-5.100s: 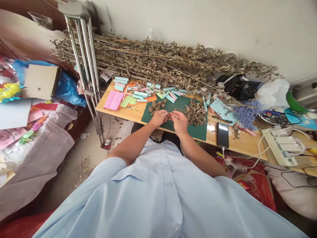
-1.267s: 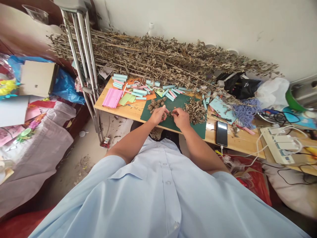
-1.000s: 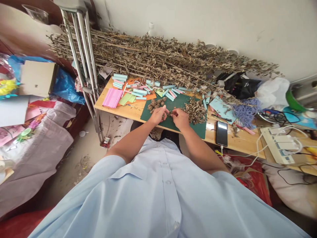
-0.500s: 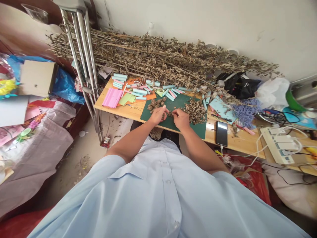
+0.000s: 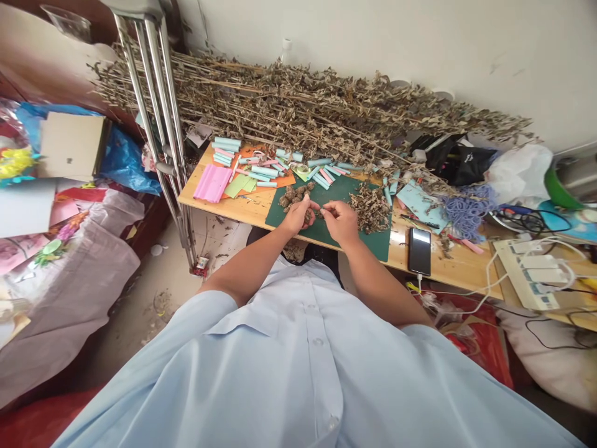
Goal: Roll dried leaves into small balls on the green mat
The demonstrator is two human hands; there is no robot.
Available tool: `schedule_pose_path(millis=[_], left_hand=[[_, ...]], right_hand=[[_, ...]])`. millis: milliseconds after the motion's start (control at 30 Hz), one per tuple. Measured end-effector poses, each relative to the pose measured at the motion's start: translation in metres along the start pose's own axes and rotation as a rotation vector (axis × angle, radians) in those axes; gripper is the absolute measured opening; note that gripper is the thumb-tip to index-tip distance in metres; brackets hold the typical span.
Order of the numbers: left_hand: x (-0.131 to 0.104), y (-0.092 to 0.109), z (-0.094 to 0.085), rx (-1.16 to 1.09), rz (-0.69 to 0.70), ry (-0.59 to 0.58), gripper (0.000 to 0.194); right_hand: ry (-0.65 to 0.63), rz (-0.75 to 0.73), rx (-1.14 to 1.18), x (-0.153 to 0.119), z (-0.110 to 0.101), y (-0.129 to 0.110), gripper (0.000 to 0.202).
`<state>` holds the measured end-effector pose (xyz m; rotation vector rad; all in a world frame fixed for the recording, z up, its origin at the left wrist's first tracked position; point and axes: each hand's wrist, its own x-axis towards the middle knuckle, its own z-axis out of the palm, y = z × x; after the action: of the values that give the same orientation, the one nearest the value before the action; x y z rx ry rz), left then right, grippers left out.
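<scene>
Over a dark green cutting mat point(image 5: 330, 198), my two hands work close together. My left hand point(image 5: 300, 215) is closed with fingers curled round crumpled dried leaves point(image 5: 308, 216). Just to its right, my right hand point(image 5: 341, 221) pinches at a small dark bit of the leaves, mostly hidden by the fingers. Rolled brown leaf balls point(image 5: 293, 195) lie on the mat beyond my left hand. A loose heap of dried leaves point(image 5: 370, 208) rests on the mat to the right of my right hand.
Rolled blue and pink papers point(image 5: 263, 172) lie behind the mat. Long dried plant stalks point(image 5: 298, 102) stretch along the wall. On the right are a phone point(image 5: 420, 251) on a cable, blue yarn point(image 5: 469, 208) and a power strip point(image 5: 527, 274). Metal crutches point(image 5: 161, 93) stand at left.
My right hand has shifted slightly and its fingers have moved at the leaf bit. My left hand stays nearly in place. The whole view has shifted a little.
</scene>
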<state>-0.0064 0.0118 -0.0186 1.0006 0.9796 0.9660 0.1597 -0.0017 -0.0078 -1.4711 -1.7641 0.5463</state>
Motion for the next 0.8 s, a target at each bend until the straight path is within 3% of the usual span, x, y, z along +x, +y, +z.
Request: schedule_pose_path(millis=[200,400,600,800], left_hand=[[0.002,-0.005,-0.002,-0.038,0.008,0.0,0.077],[0.003,-0.004,-0.003,-0.048,-0.001,-0.072,0.083],[0.005,-0.006,-0.004,-0.084,-0.033,-0.083,0.088],[0.006,-0.011,-0.003,-0.064,0.006,-0.117,0.084]], right_hand=[[-0.188,-0.102,0.086,-0.006,0.007,-0.029,0.03],[-0.204,-0.079,0.06,-0.001,0.011,-0.033,0.035],[-0.23,-0.13,-0.029,0.004,0.01,-0.032,0.02],[-0.249,-0.132,-0.144,0.006,0.007,-0.039,0.019]])
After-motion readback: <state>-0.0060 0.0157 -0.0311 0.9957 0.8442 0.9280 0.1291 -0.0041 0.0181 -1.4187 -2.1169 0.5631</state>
